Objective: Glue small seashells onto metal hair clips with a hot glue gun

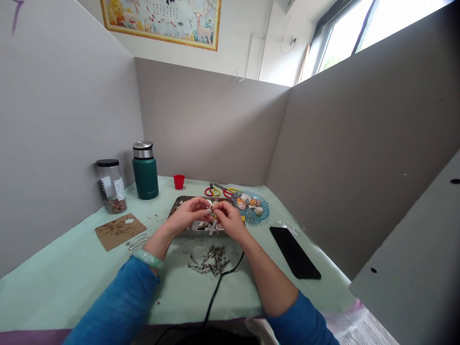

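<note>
Both my hands meet above a metal tray [187, 233] in the middle of the table. My left hand [192, 213] is closed in a pinch, and my right hand [228, 218] pinches close beside it. Between the fingertips is a small whitish and yellow-green piece [212, 210], too small to name. The tray beneath holds small mixed parts, partly hidden by my hands. Just in front of it lies a pile of small silvery metal pieces [212, 261]. A blue glass plate [264, 211] with orange and white ornaments stands right of my right hand.
Behind the tray lie scissors [227, 192] and pliers [212, 190] beside a red cup [178, 181]. At left stand a green flask [145, 175] and a clear jar [114, 189], near a brown board [120, 232]. A black mat [295, 253] lies right; a black cable [215, 292] crosses the front.
</note>
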{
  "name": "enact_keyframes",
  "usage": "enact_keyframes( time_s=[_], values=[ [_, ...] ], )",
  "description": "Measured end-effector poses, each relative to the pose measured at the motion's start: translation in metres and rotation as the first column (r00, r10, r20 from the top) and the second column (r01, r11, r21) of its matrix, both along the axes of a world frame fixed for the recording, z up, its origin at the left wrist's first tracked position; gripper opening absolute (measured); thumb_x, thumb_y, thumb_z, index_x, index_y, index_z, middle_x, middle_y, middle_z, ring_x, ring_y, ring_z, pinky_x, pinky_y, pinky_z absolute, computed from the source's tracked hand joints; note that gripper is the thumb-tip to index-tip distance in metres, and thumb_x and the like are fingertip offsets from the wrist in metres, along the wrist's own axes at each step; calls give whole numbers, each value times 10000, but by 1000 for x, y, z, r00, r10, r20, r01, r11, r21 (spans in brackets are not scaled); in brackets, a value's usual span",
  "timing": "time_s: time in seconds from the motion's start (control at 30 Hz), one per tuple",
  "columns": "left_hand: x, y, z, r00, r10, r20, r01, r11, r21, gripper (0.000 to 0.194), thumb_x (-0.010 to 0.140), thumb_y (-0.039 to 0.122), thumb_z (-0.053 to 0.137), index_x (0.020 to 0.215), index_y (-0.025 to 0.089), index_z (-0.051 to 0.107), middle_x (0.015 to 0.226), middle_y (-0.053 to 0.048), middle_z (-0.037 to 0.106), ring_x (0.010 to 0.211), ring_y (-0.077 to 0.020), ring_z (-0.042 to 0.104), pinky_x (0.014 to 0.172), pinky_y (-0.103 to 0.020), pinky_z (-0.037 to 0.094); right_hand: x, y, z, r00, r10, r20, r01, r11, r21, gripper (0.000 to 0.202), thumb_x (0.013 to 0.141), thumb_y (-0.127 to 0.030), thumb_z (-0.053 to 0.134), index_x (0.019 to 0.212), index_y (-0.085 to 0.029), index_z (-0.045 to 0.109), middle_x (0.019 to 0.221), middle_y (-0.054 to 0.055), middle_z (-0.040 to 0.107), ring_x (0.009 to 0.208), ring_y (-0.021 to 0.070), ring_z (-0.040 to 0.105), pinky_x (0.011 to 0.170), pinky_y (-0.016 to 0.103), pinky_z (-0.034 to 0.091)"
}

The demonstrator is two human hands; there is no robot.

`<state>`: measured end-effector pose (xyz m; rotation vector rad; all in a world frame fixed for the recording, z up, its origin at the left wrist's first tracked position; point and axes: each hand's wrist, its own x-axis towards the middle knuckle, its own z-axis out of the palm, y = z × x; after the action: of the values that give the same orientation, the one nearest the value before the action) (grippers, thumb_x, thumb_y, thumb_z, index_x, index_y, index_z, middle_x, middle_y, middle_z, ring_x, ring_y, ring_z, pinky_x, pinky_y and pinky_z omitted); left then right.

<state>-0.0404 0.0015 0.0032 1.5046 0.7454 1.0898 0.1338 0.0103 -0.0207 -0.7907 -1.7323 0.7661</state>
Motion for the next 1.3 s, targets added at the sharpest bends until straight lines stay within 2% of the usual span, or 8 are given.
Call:
enact_keyframes(
  time_s=[0.2, 0.37, 0.57, 0.87, 1.17, 1.3],
  values=[
    [0, 0, 0, 1000, -2, -8, 2, 1000, 3, 313, 694, 311, 730, 901, 143, 566, 811, -42, 687, 765, -183, 682, 783, -342, 527, 1, 2, -2, 1000, 2, 8, -2, 1000, 5, 97, 820, -269, 501, 838, -195, 562, 632, -29, 523, 535, 113, 492, 514, 229, 400],
    [3, -2, 2, 1000, 29, -3, -29, 1000, 5, 308, 679, 318, 738, 874, 147, 572, 779, -35, 685, 728, -165, 671, 746, -318, 528, 1, 2, -2, 998, -48, 51, 44, 997, 70, 120, 801, -304, 560, 841, -193, 584, 726, -2, 578, 589, 116, 500, 535, 229, 410],
    [5, -1, 1, 998, 60, 1, -60, 998, -7, 308, 658, 331, 754, 833, 143, 584, 753, -30, 683, 700, -153, 657, 720, -300, 525, 0, -2, 2, 997, -49, 65, 42, 994, 100, 166, 790, -337, 603, 846, -181, 596, 800, 10, 589, 611, 107, 488, 550, 226, 405],
    [3, 0, 0, 999, 41, -15, -43, 993, -112, 359, 725, 361, 692, 954, 108, 581, 736, -84, 702, 728, -184, 685, 745, -324, 525, 1, 6, -3, 994, -97, 57, 92, 992, 84, 176, 802, -355, 587, 827, -183, 611, 772, 9, 593, 612, 112, 508, 550, 226, 421],
    [2, -1, 1, 998, 62, -16, -64, 992, -112, 323, 700, 367, 722, 874, 134, 582, 736, -67, 703, 707, -189, 692, 697, -316, 544, 2, 4, -2, 997, -41, 60, 37, 997, 68, 177, 810, -358, 570, 821, -185, 606, 786, 14, 596, 630, 118, 520, 556, 232, 433],
    [1, 1, -2, 994, 108, 7, -106, 988, -114, 338, 666, 370, 748, 856, 126, 612, 727, -62, 700, 697, -185, 688, 686, -303, 542, 2, 0, 1, 997, -61, 52, 53, 987, 150, 158, 816, -328, 568, 888, -191, 597, 845, 18, 590, 624, 108, 513, 554, 228, 422]
  ],
)
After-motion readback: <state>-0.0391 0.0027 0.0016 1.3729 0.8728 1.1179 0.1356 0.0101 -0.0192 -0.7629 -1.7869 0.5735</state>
